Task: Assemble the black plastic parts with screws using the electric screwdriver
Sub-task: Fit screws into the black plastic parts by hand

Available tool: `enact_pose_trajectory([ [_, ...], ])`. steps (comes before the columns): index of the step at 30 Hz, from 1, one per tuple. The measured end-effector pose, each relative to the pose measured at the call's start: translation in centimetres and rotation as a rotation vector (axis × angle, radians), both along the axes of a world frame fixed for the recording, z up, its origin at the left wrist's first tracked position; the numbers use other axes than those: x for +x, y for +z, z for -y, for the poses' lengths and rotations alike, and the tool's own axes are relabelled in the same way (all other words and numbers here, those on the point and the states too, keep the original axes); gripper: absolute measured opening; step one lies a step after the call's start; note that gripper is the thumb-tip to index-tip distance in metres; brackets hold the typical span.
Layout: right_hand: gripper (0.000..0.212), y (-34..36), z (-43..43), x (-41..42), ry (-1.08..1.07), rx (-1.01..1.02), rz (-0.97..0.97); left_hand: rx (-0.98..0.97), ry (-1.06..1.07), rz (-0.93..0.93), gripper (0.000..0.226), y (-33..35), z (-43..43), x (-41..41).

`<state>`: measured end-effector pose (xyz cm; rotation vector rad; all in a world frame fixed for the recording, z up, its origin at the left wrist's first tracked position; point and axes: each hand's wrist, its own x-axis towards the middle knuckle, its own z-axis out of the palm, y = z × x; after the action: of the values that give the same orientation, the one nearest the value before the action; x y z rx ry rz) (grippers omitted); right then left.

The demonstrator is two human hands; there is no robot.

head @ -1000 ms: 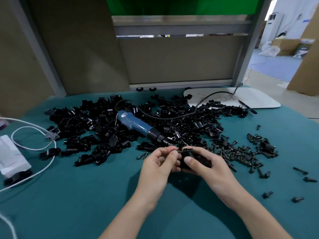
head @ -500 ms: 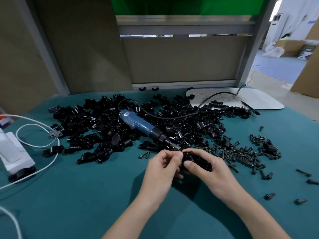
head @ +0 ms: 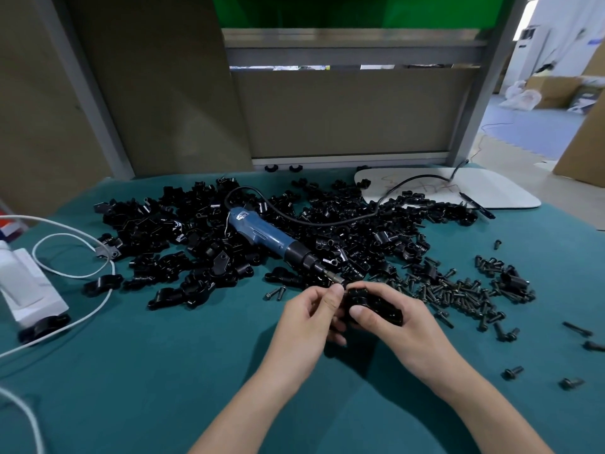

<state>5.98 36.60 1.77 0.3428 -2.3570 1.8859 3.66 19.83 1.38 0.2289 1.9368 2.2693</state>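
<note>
Change slight over last second: right hand (head: 404,327) still grips part (head: 375,304) centre frame, left hand (head: 306,319) pinches its left end; screwdriver (head: 271,237) idle on pile (head: 183,231). I judge driving step not begun.

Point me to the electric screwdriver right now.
Head view, center: the electric screwdriver lies unheld on the pile of black parts, tip near the left hand.

Both hands (head: 360,319) grip black part (head: 376,306); screwdriver (head: 271,239) idle.
</note>
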Motion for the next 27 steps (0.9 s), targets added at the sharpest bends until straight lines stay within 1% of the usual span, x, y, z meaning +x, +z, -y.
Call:
enact_pose_trajectory([
  [4, 0.025, -0.04, 0.02, -0.06, 0.002, -0.013, 0.009, -0.054, 0.004, -0.083, 0.006, -0.12, 0.42, -0.15],
  [7, 0.026, -0.14, -0.02, -0.06, 0.013, -0.035, 0.021, -0.019, 0.002, -0.086, 0.01, -0.2, 0.51, -0.05],
  [9, 0.026, -0.16, -0.03, -0.09, 0.012, -0.027, 0.018, 0.015, -0.007, -0.048, 0.02, -0.06, 0.39, 0.15],
  [10, 0.026, -0.17, -0.04, -0.1, 0.009, -0.015, 0.013, 0.005, -0.005, -0.024, 0.026, 0.0, 0.29, 0.16],
  [12, 0.026, -0.2, -0.06, -0.1, 0.009, -0.005, 0.011, -0.04, -0.001, -0.012, 0.029, 0.03, 0.27, 0.05],
  [14, 0.026, -0.26, -0.09, -0.11, 0.015, -0.007, 0.019, -0.085, -0.006, -0.035, 0.024, -0.12, 0.37, -0.1],
  [16, 0.025, -0.29, -0.09, -0.13, 0.017, -0.014, 0.026, -0.086, 0.0, -0.078, 0.006, -0.23, 0.56, -0.16],
  [17, 0.025, -0.29, -0.05, -0.12, 0.021, -0.026, 0.031, -0.087, 0.006, -0.097, 0.005, -0.39, 0.64, -0.18],
  [19, 0.026, -0.27, 0.01, -0.13, 0.025, -0.051, 0.042, -0.078, 0.012, -0.113, 0.01, -0.56, 0.63, -0.15],
  [21, 0.026, -0.26, 0.01, -0.14, 0.026, -0.049, 0.047, -0.037, 0.004, -0.076, 0.009, -0.36, 0.57, 0.04],
  [22, 0.026, -0.26, -0.04, -0.14, 0.024, -0.039, 0.043, -0.041, 0.0, -0.053, 0.014, -0.24, 0.5, 0.09],
  [25, 0.027, -0.24, -0.15, -0.13, 0.021, -0.016, 0.037, -0.13, -0.005, -0.029, 0.03, -0.01, 0.52, 0.05],
  [27, 0.027, -0.27, -0.15, -0.13, 0.024, -0.019, 0.041, -0.151, -0.006, -0.053, 0.025, 0.02, 0.65, -0.03],
])
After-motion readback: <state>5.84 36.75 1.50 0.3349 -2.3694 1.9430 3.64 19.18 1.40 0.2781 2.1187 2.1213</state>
